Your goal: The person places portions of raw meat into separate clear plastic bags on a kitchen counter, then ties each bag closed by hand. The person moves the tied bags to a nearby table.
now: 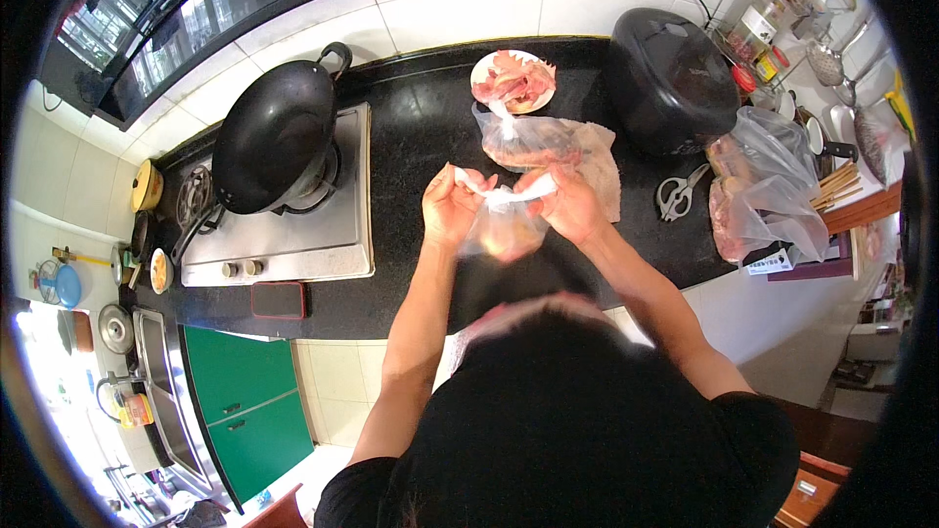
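Note:
Between my two hands is a clear plastic bag with pale yellowish and pinkish pieces inside, its neck twisted into a knot. My left hand pinches one twisted end of the bag, and my right hand pinches the other. Just beyond lies a second knotted plastic bag with raw meat in it, partly on a beige cloth. Behind that bag, a white plate bears raw poultry pieces. Kitchen scissors rest on the black countertop to the right of my right hand.
A black wok sits on the steel gas stove at left, a phone near the front edge. A large black appliance stands back right. Further right are plastic bags of meat. A range hood overhangs the upper left.

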A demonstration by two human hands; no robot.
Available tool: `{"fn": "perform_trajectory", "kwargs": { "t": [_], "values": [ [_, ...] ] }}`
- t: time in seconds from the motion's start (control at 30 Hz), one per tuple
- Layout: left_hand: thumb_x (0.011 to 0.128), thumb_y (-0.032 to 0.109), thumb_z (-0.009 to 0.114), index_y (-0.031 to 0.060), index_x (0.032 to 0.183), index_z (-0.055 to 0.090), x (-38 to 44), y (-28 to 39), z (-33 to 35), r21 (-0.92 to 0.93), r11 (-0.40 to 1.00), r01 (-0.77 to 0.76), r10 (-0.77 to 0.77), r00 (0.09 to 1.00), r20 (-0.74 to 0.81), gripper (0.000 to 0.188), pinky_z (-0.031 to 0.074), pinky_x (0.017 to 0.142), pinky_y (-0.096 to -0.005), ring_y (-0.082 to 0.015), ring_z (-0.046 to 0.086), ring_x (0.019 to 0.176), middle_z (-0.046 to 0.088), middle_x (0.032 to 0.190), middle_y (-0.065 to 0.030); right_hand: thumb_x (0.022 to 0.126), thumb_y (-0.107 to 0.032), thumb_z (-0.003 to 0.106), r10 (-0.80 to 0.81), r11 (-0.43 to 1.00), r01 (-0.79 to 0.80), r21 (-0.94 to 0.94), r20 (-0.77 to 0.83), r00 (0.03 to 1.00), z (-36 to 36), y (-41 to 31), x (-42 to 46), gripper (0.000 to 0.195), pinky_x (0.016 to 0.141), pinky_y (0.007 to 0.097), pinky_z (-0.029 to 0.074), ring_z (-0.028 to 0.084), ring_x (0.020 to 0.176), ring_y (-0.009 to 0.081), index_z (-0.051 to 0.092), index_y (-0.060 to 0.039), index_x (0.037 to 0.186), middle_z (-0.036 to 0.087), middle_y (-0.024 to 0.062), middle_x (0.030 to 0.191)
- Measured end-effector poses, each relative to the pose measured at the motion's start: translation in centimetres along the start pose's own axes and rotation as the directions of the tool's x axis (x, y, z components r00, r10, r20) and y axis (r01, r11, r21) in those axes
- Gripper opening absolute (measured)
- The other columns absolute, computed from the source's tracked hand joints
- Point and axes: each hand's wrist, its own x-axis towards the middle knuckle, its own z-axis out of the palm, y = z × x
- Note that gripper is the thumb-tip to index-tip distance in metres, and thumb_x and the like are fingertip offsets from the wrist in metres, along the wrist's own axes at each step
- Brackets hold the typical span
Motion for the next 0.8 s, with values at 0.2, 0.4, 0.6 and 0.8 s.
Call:
{"fn": "perform_trajectory", "kwargs": {
  "t": [0.2,0.4,0.6,0.8],
  "values": [
    [0.093,0.026,0.047,0.0077,0.067,0.043,1.4,-0.3,0.9,0.106,0.990,0.094,-0.075,0.983,-0.166,0.032,0.024,0.042,-0.0236,-0.0088,0.031,0.044,0.038,0.054,-0.0025,0.091,-0.029,0.049,0.179,0.970,-0.196,-0.142,-0.127,0.976,-1.3,-0.1,1.6,0.021,0.032,0.0217,0.022,0.031,0.039,0.0091,0.044,-0.0135,0.077,0.031,-0.0015,0.047],
    [0.093,0.028,0.047,0.0091,0.065,0.040,1.7,0.2,1.4,0.277,0.947,0.161,-0.072,0.950,-0.305,0.034,0.024,0.040,-0.0236,-0.0084,0.028,0.040,0.034,0.049,-0.0002,0.090,-0.030,0.051,0.166,0.934,-0.231,-0.272,-0.243,0.956,-0.6,-0.8,1.0,0.039,0.031,0.0205,0.020,0.032,0.038,0.0073,0.035,-0.0133,0.059,0.033,-0.0025,0.047],
    [0.083,0.018,0.062,0.0071,0.071,0.046,1.5,-0.2,2.3,0.814,0.579,0.046,-0.041,0.999,-0.028,0.023,0.036,0.046,-0.0251,-0.0094,0.042,0.049,0.046,0.059,-0.0015,0.091,-0.023,0.049,0.026,0.927,-0.074,-0.368,-0.135,0.991,-1.1,-2.9,0.7,0.022,0.049,0.0247,0.041,0.052,0.056,0.0143,0.058,-0.0039,0.084,0.054,0.0035,0.063],
    [0.068,0.013,0.071,0.0007,0.092,0.057,1.4,-2.4,4.2,0.916,-0.120,-0.382,-0.081,0.924,0.374,0.030,0.047,0.062,-0.0308,-0.0200,0.056,0.065,0.058,0.075,-0.0119,0.084,-0.013,0.058,-0.259,0.399,0.343,-0.850,0.254,0.932,3.2,-2.6,0.6,0.022,0.073,0.0273,0.043,0.056,0.079,0.0147,0.061,0.0041,0.072,0.061,0.0056,0.081]
  ]
}}
